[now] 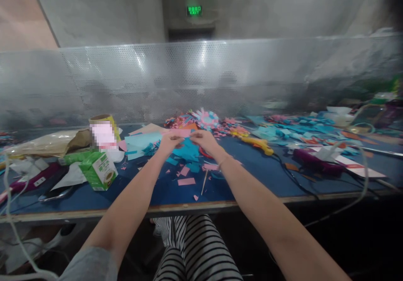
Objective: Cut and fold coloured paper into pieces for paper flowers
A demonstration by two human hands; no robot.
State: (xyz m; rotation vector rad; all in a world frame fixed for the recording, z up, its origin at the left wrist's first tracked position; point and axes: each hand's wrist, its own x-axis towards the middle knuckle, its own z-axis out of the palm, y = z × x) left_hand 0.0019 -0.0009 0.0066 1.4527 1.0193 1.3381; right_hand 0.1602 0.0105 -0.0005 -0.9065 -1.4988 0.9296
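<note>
A small pink strip of paper (181, 133) is stretched between my two hands above the table. My left hand (171, 139) is closed on the strip's left end, and my right hand (203, 140) pinches its right end. Below them lie blue paper pieces (187, 152). Toward the front edge rest a pink paper rectangle (187, 181) and a thin wooden stick (204, 181). Just behind my hands sits a pink, white and blue paper flower (206, 118) among heaped scraps.
On the left stand a green and white carton (99, 171) and a yellow tube (116, 126), near a purple power strip (40, 178). To the right lie a yellow glue gun (258, 144) with a black cord, another purple power strip (317, 162) and blue scraps (292, 132). A perforated metal panel (176, 75) stands behind.
</note>
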